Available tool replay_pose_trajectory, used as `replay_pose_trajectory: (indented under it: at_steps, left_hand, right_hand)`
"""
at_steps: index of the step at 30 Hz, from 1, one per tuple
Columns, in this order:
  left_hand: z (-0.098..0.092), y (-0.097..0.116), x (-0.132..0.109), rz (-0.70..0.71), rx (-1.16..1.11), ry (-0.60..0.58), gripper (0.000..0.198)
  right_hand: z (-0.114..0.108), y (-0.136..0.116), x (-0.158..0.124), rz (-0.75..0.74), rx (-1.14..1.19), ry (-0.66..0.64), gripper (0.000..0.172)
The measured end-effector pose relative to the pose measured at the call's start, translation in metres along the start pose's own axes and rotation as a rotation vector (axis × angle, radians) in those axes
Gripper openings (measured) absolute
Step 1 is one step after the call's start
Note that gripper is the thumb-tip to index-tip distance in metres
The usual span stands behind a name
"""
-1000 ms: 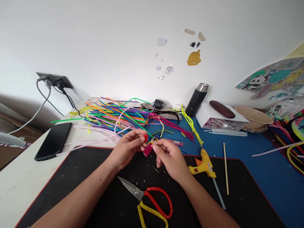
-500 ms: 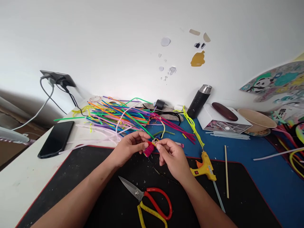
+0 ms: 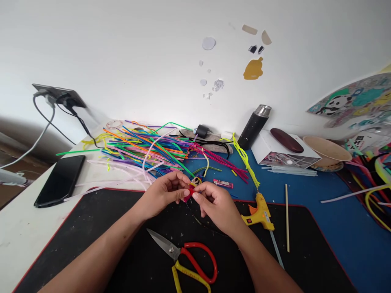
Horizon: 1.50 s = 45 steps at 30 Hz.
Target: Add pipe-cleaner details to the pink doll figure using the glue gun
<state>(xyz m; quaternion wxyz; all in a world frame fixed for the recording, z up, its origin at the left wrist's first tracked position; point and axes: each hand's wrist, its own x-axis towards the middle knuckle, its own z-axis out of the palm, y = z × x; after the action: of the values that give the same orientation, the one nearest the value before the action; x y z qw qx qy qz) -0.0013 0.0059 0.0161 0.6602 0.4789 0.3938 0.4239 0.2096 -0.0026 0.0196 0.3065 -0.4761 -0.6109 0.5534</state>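
Over the front part of the black mat, both hands meet at a small pipe-cleaner piece, red and pink with yellow and pale parts toward its far end. My left hand pinches it from the left between thumb and fingers. From the other side my right hand closes thumb against forefinger on its right edge. Fingers cover much of the piece, so its full shape is hidden. Scissors with one red and one yellow handle lie nearer me. To the right rests a yellow glue gun.
Behind the hands spreads a pile of colourful pipe cleaners. A phone lies left. Toward the right are a wooden stick, a black flask, a white box and a bowl. A small pink packet lies past my right hand.
The piece has turned between my fingers: its broad magenta side showed before, now a smaller red part shows. My right fingers sit lower on it. The whole view has shifted slightly.
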Motion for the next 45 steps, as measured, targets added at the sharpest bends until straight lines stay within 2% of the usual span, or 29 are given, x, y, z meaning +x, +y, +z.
replay_pose_trajectory:
  at_steps: [9, 12, 16, 20, 24, 27, 33, 40, 45]
  left_hand:
    - [0.003, 0.000, 0.001, 0.009, 0.010, 0.026, 0.032]
    - [0.000, 0.003, 0.000, 0.053, 0.072, 0.122, 0.032]
    - [-0.003, -0.001, -0.002, 0.144, 0.434, 0.288, 0.024]
    - [0.000, -0.014, -0.002, 0.227, 0.798, 0.252, 0.023]
    - [0.005, -0.022, -0.002, 0.255, 0.979, 0.212, 0.021]
    - [0.008, -0.023, -0.002, 0.221, 0.966, 0.206, 0.017]
    - [0.011, -0.019, -0.003, 0.113, 0.776, 0.238, 0.009]
    - [0.005, -0.018, -0.001, 0.043, 0.599, 0.229, 0.022]
    - [0.002, -0.026, 0.000, 0.038, 0.451, 0.191, 0.026]
  right_hand:
    - [-0.002, 0.001, 0.002, 0.052, 0.013, -0.031, 0.013]
    - [-0.006, 0.001, 0.004, 0.060, 0.072, -0.001, 0.019]
    - [-0.015, 0.001, 0.009, 0.054, 0.150, 0.091, 0.027]
    - [-0.021, 0.004, 0.013, 0.040, 0.238, 0.189, 0.032]
    - [-0.024, 0.007, 0.017, 0.028, 0.303, 0.250, 0.033]
    - [-0.025, 0.008, 0.018, 0.030, 0.324, 0.281, 0.032]
    - [-0.026, 0.009, 0.020, 0.038, 0.324, 0.301, 0.033]
    - [-0.028, 0.008, 0.021, 0.021, 0.401, 0.384, 0.035]
    - [-0.028, 0.007, 0.020, 0.021, 0.415, 0.377, 0.031]
